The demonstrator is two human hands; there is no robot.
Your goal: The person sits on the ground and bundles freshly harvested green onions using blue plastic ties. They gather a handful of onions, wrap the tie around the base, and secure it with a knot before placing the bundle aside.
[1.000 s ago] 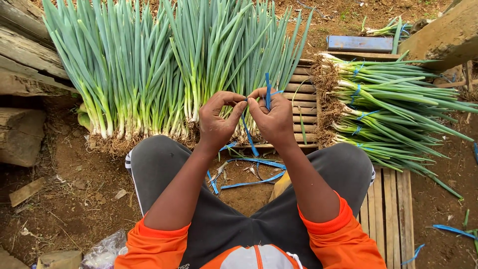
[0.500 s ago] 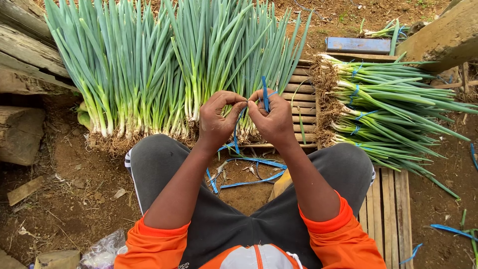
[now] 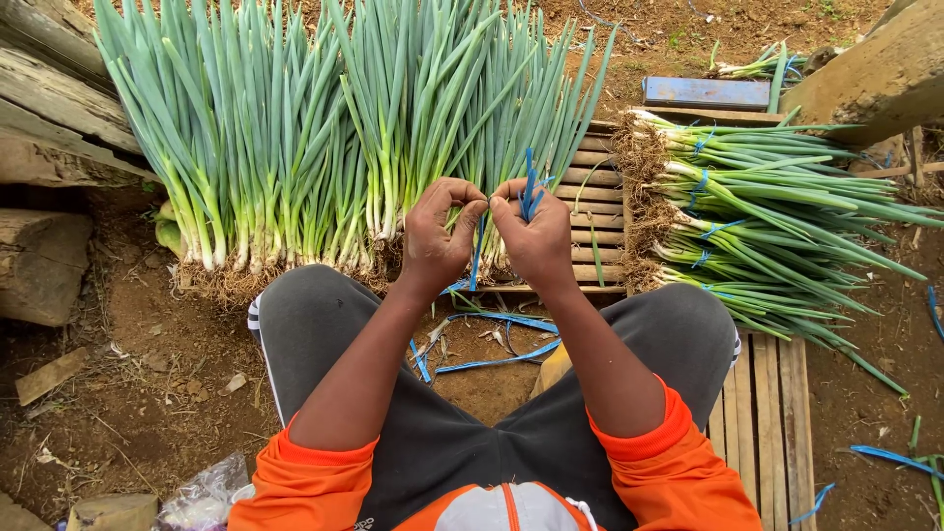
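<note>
Both grips were narrow: left hand point(image 3: 435, 232) and right hand point(image 3: 536, 234) pinched one blue strip point(image 3: 528, 192) between them, just above the loose green onions point(image 3: 324, 147), close for handling.

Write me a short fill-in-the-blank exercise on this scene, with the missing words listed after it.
1. Both hands, left hand and right hand, pinch a thin strap coloured ____.
2. The tied bundles of green onions lie on the person's ____ side.
3. Those bundles rest on a slatted pallet made of ____.
4. The person's sleeves are ____.

Missing words: blue; right; wood; orange
</note>
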